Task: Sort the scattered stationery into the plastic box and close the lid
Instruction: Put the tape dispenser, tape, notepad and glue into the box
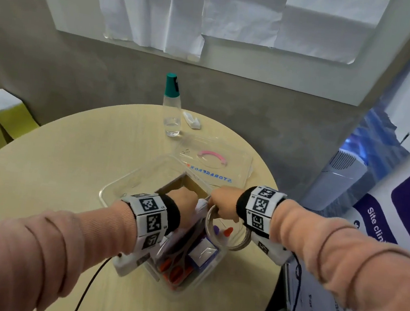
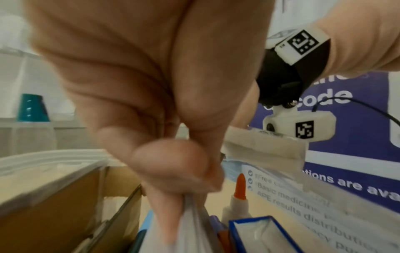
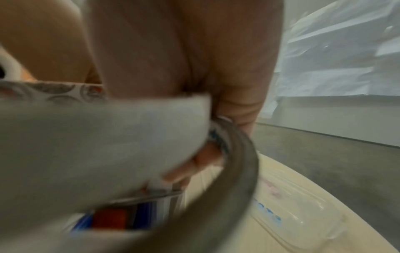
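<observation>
The clear plastic box [image 1: 107,191] stands open at the middle of the round table [image 1: 57,164]. Inside lie orange-handled scissors [image 1: 175,269], a blue box [image 1: 202,255], an orange-tipped glue bottle [image 2: 239,193] and a cardboard box [image 1: 185,183]. My left hand [image 1: 186,201] is over the box and pinches a white bundle of paper [image 2: 190,227] between thumb and fingers. My right hand [image 1: 221,200] is beside it, its fingers curled round a clear tape roll [image 1: 242,245] that hangs over the box's right rim. It also touches the white bundle [image 3: 97,145]. The lid [image 1: 238,169] with a pink handle lies flat behind the box.
A water bottle [image 1: 171,105] with a teal cap and a small white item [image 1: 191,120] stand at the table's far edge. A blue and white banner [image 1: 381,239] is close on the right. A black cable [image 1: 89,283] trails from my left wrist.
</observation>
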The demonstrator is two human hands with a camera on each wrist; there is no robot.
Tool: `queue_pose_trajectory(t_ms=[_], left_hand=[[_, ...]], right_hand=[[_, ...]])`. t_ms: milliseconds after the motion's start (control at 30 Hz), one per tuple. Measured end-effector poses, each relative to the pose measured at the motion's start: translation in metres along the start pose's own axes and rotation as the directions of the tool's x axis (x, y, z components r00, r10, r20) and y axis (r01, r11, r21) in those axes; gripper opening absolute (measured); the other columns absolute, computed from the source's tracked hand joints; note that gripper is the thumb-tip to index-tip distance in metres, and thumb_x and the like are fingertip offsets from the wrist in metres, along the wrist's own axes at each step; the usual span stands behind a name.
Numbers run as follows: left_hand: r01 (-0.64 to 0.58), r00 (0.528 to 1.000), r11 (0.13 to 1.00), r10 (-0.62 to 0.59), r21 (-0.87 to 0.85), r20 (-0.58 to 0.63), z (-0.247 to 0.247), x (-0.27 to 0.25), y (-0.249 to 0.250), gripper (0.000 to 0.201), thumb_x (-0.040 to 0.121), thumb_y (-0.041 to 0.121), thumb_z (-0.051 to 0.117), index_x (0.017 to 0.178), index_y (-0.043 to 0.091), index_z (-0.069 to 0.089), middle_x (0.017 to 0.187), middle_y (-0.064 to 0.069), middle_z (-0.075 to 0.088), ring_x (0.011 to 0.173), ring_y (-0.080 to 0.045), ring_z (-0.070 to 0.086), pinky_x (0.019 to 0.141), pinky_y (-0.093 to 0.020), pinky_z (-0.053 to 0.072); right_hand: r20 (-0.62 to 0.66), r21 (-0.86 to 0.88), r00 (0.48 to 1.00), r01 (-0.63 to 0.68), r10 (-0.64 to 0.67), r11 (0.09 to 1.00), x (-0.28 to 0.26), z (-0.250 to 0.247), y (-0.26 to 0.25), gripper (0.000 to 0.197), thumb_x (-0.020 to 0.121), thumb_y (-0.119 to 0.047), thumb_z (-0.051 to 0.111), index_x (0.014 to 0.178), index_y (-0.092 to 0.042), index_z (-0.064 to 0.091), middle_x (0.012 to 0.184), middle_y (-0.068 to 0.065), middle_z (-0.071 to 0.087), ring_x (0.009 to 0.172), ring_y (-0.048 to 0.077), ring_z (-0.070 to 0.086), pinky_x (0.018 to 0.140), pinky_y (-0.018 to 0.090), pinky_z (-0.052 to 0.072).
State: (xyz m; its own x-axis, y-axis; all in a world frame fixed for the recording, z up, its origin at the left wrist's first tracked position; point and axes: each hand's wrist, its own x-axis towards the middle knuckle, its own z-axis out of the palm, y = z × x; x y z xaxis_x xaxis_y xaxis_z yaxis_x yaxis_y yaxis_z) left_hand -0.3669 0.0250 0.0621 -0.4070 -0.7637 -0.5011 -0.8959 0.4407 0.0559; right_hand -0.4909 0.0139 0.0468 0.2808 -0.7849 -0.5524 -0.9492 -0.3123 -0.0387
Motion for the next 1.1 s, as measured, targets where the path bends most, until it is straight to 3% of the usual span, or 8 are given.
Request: queue_pose_trajectory(t_ms=[67, 133, 233, 467, 633, 733, 900, 1100], left_hand=[[0.017, 1.000, 0.999, -0.017, -0.036, 0.000, 0.002, 0.005, -0.007, 0.025, 0.085, 0.010, 0.060, 0.060, 0.007, 0.054, 0.077, -0.009, 0.070, 0.073, -0.021, 0.067, 0.068, -0.022, 0.050], [0.038, 0.999, 0.997, -0.036, -0.071, 0.019, 0.004, 0.009, -0.014, 0.034, 0.084, 0.013, 0.062, 0.053, 0.011, 0.048, 0.063, -0.002, 0.064, 0.056, -0.015, 0.060, 0.070, -0.023, 0.052], [0.052, 0.997, 0.990, -0.044, -0.128, 0.063, 0.003, 0.011, -0.022, 0.035, 0.083, 0.020, 0.065, 0.052, 0.012, 0.052, 0.050, 0.002, 0.053, 0.044, -0.008, 0.050, 0.075, -0.025, 0.054], [0.071, 0.993, 0.970, -0.046, -0.234, 0.110, 0.003, 0.014, -0.030, 0.029, 0.084, 0.006, 0.059, 0.055, 0.009, 0.054, 0.053, -0.002, 0.055, 0.046, -0.010, 0.052, 0.057, -0.020, 0.050], [0.072, 0.987, 0.942, -0.020, -0.328, 0.159, 0.006, 0.018, -0.035, 0.025, 0.086, 0.002, 0.058, 0.061, 0.005, 0.055, 0.052, -0.005, 0.058, 0.046, -0.011, 0.056, 0.070, -0.027, 0.055], [0.048, 0.993, 0.953, -0.014, -0.298, 0.117, 0.007, 0.017, -0.034, 0.031, 0.085, 0.003, 0.058, 0.054, 0.006, 0.053, 0.034, 0.002, 0.053, 0.031, -0.005, 0.052, 0.062, -0.024, 0.055], [-0.012, 0.999, 0.987, 0.019, -0.158, 0.043, 0.007, 0.017, -0.031, 0.030, 0.082, 0.002, 0.060, 0.055, 0.008, 0.050, 0.053, -0.003, 0.052, 0.055, -0.018, 0.057, 0.075, -0.030, 0.056], [-0.013, 1.000, 0.986, 0.014, -0.166, 0.004, 0.013, 0.023, -0.031, 0.029, 0.083, -0.004, 0.056, 0.058, 0.009, 0.047, 0.057, -0.004, 0.054, 0.046, -0.013, 0.051, 0.070, -0.028, 0.055]], right_hand=[[-0.026, -0.130, 0.999, -0.022, 0.019, 0.991, 0.004, 0.001, -0.006, 0.020, 0.092, -0.015, 0.049, 0.103, -0.006, 0.063, 0.092, 0.011, 0.062, 0.064, 0.021, 0.052, 0.057, 0.023, 0.046], [-0.009, -0.192, 0.999, -0.048, 0.047, 0.980, 0.008, 0.008, -0.014, 0.019, 0.091, -0.020, 0.051, 0.100, -0.008, 0.063, 0.096, 0.010, 0.063, 0.077, 0.024, 0.058, 0.066, 0.030, 0.046], [0.060, -0.128, 0.991, -0.108, 0.117, 0.986, 0.014, 0.015, -0.022, 0.021, 0.092, -0.018, 0.050, 0.103, -0.006, 0.063, 0.084, 0.007, 0.059, 0.070, 0.021, 0.059, 0.053, 0.024, 0.044], [-0.084, 0.089, 0.952, -0.288, 0.295, 0.953, 0.034, 0.038, -0.028, 0.016, 0.090, -0.015, 0.050, 0.098, -0.007, 0.062, 0.103, 0.012, 0.066, 0.088, 0.027, 0.063, 0.068, 0.030, 0.043], [-0.149, 0.159, 0.919, -0.342, 0.365, 0.926, 0.038, 0.047, -0.030, 0.018, 0.093, -0.016, 0.044, 0.097, -0.008, 0.060, 0.104, 0.011, 0.066, 0.091, 0.029, 0.063, 0.069, 0.031, 0.042], [-0.192, 0.147, 0.905, -0.355, 0.379, 0.923, 0.035, 0.047, -0.031, 0.021, 0.094, -0.017, 0.042, 0.103, -0.008, 0.059, 0.109, 0.011, 0.064, 0.097, 0.029, 0.062, 0.071, 0.031, 0.041], [-0.237, 0.152, 0.890, -0.361, 0.389, 0.920, 0.023, 0.040, -0.030, 0.025, 0.091, -0.014, 0.046, 0.114, -0.012, 0.056, 0.117, 0.009, 0.060, 0.107, 0.030, 0.059, 0.076, 0.033, 0.044], [-0.278, 0.276, 0.888, -0.292, 0.367, 0.916, 0.011, 0.036, -0.026, 0.028, 0.088, -0.007, 0.045, 0.112, -0.012, 0.060, 0.108, 0.014, 0.063, 0.099, 0.033, 0.061, 0.075, 0.034, 0.045]])
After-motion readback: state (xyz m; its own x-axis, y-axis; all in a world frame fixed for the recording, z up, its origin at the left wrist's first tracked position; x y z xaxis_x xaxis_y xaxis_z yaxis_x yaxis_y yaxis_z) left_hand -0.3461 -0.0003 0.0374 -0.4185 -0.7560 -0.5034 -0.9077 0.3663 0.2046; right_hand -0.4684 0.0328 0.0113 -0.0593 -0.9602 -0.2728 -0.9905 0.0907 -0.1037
